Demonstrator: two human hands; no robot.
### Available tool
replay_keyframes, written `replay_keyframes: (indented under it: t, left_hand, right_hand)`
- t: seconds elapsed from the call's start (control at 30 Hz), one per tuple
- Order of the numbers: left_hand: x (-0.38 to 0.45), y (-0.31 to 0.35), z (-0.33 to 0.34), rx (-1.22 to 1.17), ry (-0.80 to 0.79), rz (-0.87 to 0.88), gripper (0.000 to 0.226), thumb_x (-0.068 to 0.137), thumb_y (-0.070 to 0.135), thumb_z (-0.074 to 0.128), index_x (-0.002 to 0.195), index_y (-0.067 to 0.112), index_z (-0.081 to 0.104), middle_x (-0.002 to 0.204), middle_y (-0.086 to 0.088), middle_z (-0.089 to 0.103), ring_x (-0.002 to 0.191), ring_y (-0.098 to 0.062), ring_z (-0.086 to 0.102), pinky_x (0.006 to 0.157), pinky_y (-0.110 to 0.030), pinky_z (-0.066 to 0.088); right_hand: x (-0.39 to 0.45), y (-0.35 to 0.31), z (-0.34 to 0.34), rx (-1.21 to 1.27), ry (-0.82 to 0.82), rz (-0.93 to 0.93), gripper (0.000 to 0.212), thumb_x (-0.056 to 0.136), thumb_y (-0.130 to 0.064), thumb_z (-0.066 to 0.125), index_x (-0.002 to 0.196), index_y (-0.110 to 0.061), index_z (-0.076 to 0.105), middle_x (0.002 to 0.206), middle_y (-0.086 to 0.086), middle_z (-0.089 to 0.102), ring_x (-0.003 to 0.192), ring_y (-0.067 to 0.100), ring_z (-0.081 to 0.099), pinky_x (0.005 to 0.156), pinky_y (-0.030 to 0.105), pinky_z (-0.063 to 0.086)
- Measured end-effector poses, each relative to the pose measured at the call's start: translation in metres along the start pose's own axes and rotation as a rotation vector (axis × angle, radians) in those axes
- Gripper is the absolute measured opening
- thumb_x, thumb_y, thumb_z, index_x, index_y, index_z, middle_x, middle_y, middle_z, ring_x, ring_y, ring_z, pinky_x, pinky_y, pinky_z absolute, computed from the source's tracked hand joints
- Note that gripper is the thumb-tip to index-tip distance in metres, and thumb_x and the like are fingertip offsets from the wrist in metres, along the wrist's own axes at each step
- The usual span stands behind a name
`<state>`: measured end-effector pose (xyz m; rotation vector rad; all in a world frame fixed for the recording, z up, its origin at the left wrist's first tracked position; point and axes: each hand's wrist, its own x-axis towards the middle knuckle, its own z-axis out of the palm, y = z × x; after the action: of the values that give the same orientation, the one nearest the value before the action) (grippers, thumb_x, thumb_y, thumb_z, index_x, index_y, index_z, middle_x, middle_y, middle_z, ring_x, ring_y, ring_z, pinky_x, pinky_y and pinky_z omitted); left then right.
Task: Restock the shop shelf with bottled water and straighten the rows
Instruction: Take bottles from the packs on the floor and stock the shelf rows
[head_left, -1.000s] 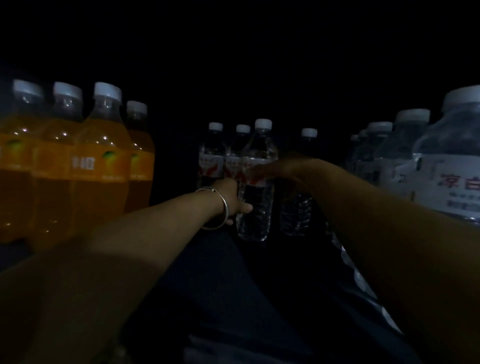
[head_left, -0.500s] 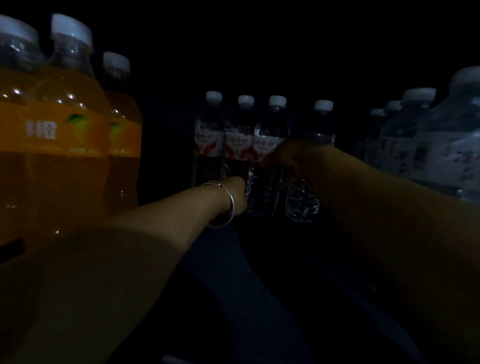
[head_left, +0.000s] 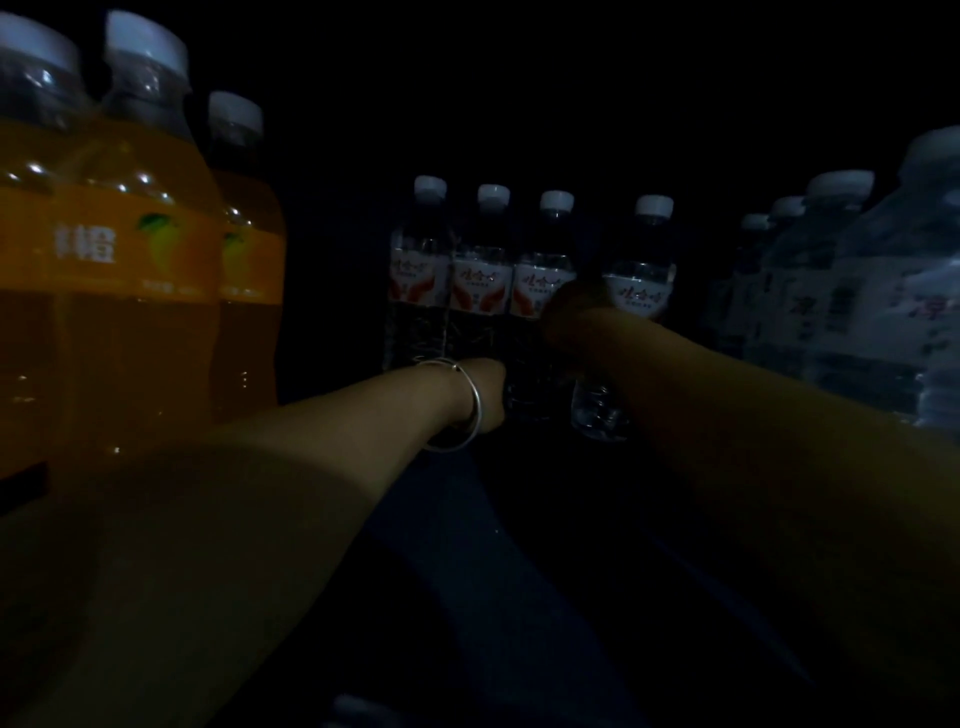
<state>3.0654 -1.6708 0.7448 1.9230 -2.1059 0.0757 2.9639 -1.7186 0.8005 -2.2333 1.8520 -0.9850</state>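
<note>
Because both arms reach deep into the dark shelf (head_left: 519, 597), everything we do next turns on the short row of water bottles (head_left: 480, 280) standing at mid-frame, straight ahead of our hands. Three of them stand upright and touching, side by side, their labels facing us; a fourth bottle (head_left: 644, 280) stands just to the right with a small gap between it and the third. Their long axes are vertical, caps up.

Our left hand (head_left: 491, 392), with a bangle (head_left: 462, 410) on the wrist, sits low against the base of the row, near the third bottle; we cannot tell whether its fingers are curled or straight, since they are hidden in shadow. Our right hand (head_left: 574, 312) is higher, at label height, in the gap between the third and fourth bottles; its grip is also too dark to read. The right hand looks nearer the stray bottle, so we judge it the one to close the gap.

Orange drink bottles (head_left: 135, 260) fill the left of the frame, and larger water bottles (head_left: 852, 312) crowd the right edge. The shelf floor before the row appears free, leaving room to slide bottles sideways.
</note>
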Motion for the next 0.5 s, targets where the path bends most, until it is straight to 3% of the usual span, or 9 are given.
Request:
replay_keyframes:
  t: [0.1, 0.23, 0.33, 0.4, 0.5]
  left_hand:
    - [-0.003, 0.002, 0.000, 0.047, -0.044, -0.011, 0.032, 0.096, 0.011, 0.037, 0.123, -0.003, 0.048, 0.127, -0.016, 0.051, 0.109, -0.025, 0.052, 0.095, -0.026, 0.041]
    - [-0.001, 0.003, -0.001, 0.070, -0.046, 0.011, 0.032, 0.096, 0.010, 0.039, 0.124, -0.003, 0.049, 0.094, -0.008, 0.051, 0.091, -0.019, 0.044, 0.087, -0.027, 0.043]
    - [-0.002, 0.001, -0.002, 0.079, -0.050, 0.030, 0.033, 0.096, 0.013, 0.041, 0.125, -0.001, 0.048, 0.117, -0.015, 0.054, 0.095, -0.020, 0.048, 0.091, -0.027, 0.042]
    - [-0.002, 0.000, -0.003, 0.078, -0.058, 0.024, 0.036, 0.096, 0.014, 0.041, 0.129, 0.000, 0.046, 0.121, -0.014, 0.052, 0.107, -0.023, 0.052, 0.097, -0.027, 0.041]
    - [-0.004, 0.000, -0.004, 0.103, -0.055, 0.051, 0.041, 0.096, 0.015, 0.042, 0.135, 0.005, 0.040, 0.139, -0.014, 0.043, 0.124, -0.027, 0.046, 0.103, -0.029, 0.036]
  right_hand:
    - [-0.002, -0.002, 0.002, -0.073, -0.010, -0.022, 0.048, 0.095, -0.023, 0.050, 0.135, 0.000, 0.037, 0.137, 0.016, 0.043, 0.124, 0.026, 0.045, 0.100, 0.028, 0.038]
    - [-0.003, -0.004, 0.006, -0.113, -0.047, -0.032, 0.048, 0.094, -0.020, 0.052, 0.135, 0.000, 0.038, 0.137, 0.016, 0.045, 0.122, 0.026, 0.048, 0.096, 0.028, 0.039]
    - [-0.007, -0.004, 0.002, -0.184, -0.047, -0.043, 0.046, 0.093, -0.019, 0.053, 0.132, 0.000, 0.040, 0.128, 0.016, 0.049, 0.100, 0.023, 0.053, 0.082, 0.025, 0.043]
    - [-0.006, -0.003, -0.001, -0.172, -0.058, -0.053, 0.042, 0.093, -0.019, 0.053, 0.130, -0.001, 0.042, 0.117, 0.012, 0.051, 0.085, 0.021, 0.049, 0.070, 0.021, 0.043]
    - [-0.014, 0.000, -0.006, -0.183, -0.071, -0.045, 0.038, 0.095, -0.023, 0.051, 0.128, -0.006, 0.045, 0.121, 0.008, 0.052, 0.091, 0.018, 0.047, 0.076, 0.020, 0.042]
